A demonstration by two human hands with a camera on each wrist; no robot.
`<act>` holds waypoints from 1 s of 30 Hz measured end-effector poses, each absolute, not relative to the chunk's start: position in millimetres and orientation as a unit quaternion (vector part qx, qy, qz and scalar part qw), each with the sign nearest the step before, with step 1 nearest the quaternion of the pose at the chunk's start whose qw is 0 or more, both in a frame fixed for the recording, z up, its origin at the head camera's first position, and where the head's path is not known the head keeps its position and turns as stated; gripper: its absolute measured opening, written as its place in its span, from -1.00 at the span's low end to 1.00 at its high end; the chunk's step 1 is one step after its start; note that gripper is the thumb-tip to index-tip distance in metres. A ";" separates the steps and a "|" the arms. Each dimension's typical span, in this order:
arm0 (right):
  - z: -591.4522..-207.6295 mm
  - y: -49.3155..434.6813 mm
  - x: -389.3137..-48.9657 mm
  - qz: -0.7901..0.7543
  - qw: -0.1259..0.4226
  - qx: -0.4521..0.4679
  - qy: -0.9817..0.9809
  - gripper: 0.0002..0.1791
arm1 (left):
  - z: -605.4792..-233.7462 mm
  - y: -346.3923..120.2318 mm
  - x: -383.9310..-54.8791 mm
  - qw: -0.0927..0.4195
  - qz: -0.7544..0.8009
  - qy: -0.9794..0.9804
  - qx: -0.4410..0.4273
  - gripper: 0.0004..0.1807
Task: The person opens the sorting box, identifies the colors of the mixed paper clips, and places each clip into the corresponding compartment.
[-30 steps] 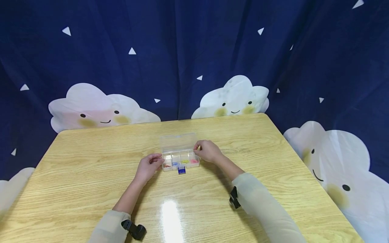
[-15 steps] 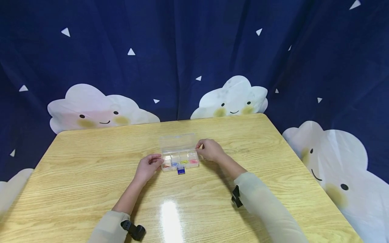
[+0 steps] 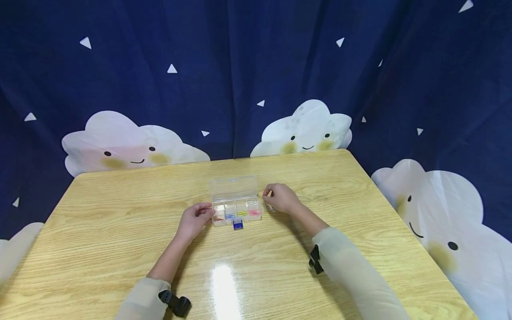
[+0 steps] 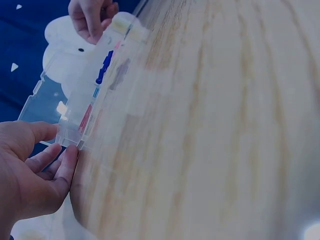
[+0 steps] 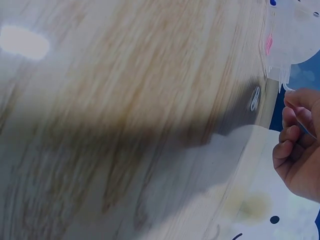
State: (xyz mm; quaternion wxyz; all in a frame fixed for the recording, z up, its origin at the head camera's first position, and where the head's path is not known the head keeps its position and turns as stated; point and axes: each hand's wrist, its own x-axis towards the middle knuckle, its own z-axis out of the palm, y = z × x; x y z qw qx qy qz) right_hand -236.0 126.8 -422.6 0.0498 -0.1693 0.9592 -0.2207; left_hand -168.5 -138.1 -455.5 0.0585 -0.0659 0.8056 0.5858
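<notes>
A clear plastic compartment box (image 3: 237, 218) lies on the table with its lid (image 3: 234, 188) raised and a blue latch (image 3: 238, 225) at the front. Small red, blue, yellow and pink pieces sit along its front row, and white ones in the back right compartment. My left hand (image 3: 195, 221) holds the box's left end, thumb at the rim and fingers against the side in the left wrist view. Just right of the box, my right hand (image 3: 281, 198) pinches a small white looped piece (image 5: 288, 87) that looks like a paper clip. White paper clips (image 5: 255, 99) lie on the table below that hand.
The wooden table (image 3: 120, 231) reaches back to a dark blue curtain (image 3: 236, 80) with clouds printed on it. A bright light reflection (image 3: 226, 289) shows on the tabletop in front of the box.
My right hand has moved right, from over the box's back right compartment to beside the box, uncovering that compartment. The left hand and the box have stayed in place.
</notes>
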 end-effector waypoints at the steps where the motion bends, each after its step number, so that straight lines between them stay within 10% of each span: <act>1: -422.6 127.5 -236.0 -0.222 0.051 -0.168 0.959 -0.90 | -455.6 -138.2 -168.5 0.059 0.586 0.805 -0.066 -0.60; 30: -436.7 151.7 -230.0 -0.224 0.076 -0.155 0.959 -0.90 | -454.4 -138.5 -167.1 0.063 0.588 0.803 -0.071 -0.60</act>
